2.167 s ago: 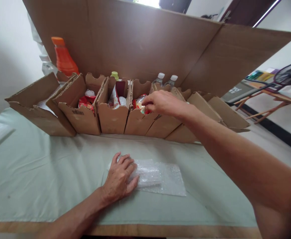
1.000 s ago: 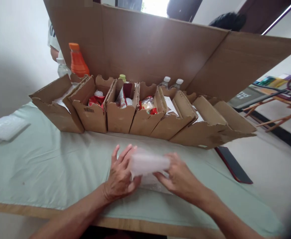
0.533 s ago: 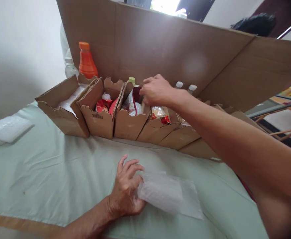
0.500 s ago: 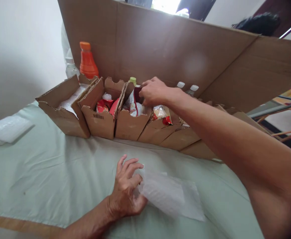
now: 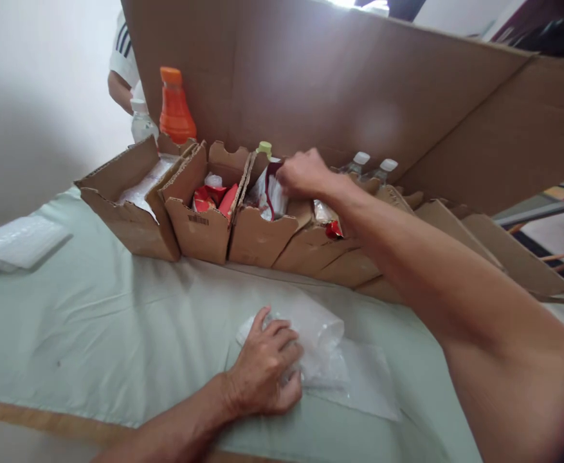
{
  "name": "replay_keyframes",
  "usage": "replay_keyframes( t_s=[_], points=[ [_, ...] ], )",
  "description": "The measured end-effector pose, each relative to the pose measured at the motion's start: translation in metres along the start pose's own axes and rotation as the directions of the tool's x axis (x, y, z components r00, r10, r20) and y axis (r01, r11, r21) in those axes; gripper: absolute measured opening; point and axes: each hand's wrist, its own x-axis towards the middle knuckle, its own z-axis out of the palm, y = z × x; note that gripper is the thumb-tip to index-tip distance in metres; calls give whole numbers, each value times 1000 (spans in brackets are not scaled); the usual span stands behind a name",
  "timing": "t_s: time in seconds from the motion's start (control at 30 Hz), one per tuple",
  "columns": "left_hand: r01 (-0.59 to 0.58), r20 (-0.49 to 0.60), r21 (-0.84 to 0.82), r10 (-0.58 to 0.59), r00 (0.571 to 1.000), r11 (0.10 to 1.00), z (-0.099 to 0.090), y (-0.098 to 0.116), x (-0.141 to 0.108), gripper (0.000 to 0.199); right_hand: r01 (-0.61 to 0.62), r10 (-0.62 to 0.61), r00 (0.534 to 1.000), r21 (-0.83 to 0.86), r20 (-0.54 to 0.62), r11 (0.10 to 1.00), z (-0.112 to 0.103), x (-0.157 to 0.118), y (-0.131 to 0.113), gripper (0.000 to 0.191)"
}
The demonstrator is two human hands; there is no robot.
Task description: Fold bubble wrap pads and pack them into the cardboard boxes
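Left hand [image 5: 268, 366] rests, fingers spread, on clear plastic bags [image 5: 321, 350] whose long axis extends rightward across the cloth [image 5: 118, 328]. The maroon-edged packet [image 5: 267, 193] stands in the third carton [image 5: 257, 242] from left, just left of the nearer right hand [image 5: 305, 175]; whether that hand pinches it cannot be told

Clear plastic wrap [image 5: 318, 341]: one, crinkled, right end curled up, left part covered; lying on the green-clothed worktop [image 5: 118, 341].
Clear plastic sheet [image 5: 373, 386]: one, thin, flat, partly beneath the wrap, extending to its right.
Printed packet [image 5: 268, 193]: one, white with maroon, standing tilted inside the third cardboard box [image 5: 257, 244] from left.
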Motion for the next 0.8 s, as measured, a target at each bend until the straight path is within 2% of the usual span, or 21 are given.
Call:
replay_keyframes(
  t_s=[0.07,0.1,0.13,0.2,0.23,0.27,0.3,0.33,0.37,0.4,0.43,0.5,0.53,0.57,0.63,0.7,0.8],
  points=[
    [-6,6,-26,6,1000,1000,-2,-1,0,20,-107,106,976,2,-192,994,-24,-41,10,18],
    [-11,-11,-34,11,1000,999,-4,-1,1,20,-138,139,959,22,-248,990,-34,-67,15,20],
    [-15,-46,-42,13,999,999,-7,-1,1,21,-152,185,913,116,-363,981,-42,-95,20,19],
    [-23,-182,-62,11,983,998,-14,-1,1,29,-16,181,821,294,-542,956,-42,-152,21,11],
    [-27,-279,-70,7,960,997,-17,-1,1,37,79,159,786,352,-597,933,-33,-178,16,6],
    [-30,-378,-70,1,926,997,-20,-2,1,45,134,151,791,409,-593,903,-18,-201,8,7],
    [-31,-461,-58,0,887,998,-22,-2,0,54,168,139,816,459,-562,872,1,-220,-2,8],
    [-31,-516,-32,10,856,999,-24,-3,0,63,180,103,860,485,-501,856,23,-235,-15,7],
    [-27,-533,7,27,846,1000,-24,-4,0,70,164,62,909,490,-413,856,47,-245,-27,5],
    [-18,-502,50,41,864,999,-24,-4,-1,74,173,-4,946,494,-323,852,70,-252,-38,4],
    [-2,-429,86,39,902,996,-23,-4,-1,74,204,-118,973,509,-196,836,89,-255,-46,2],
    [79,-198,128,-52,979,989,-18,-2,0,63,257,-272,961,518,-48,816,110,-254,-48,15],
    [136,-76,143,-126,989,980,-15,-1,1,56,281,-308,951,518,-34,808,110,-251,-43,20],
    [191,28,157,-198,980,969,-12,0,2,52,301,-315,947,514,-61,804,104,-246,-34,22],
    [267,149,177,-294,944,947,-8,3,4,50,336,-283,942,510,-180,792,73,-228,-12,18],
    [291,185,173,-322,929,941,-7,6,6,53,373,-264,924,500,-278,781,28,-198,3,18],
    [310,180,150,-334,925,939,-8,8,7,56,338,-195,904,357,-380,871,-33,-128,-7,21]
  ],
)
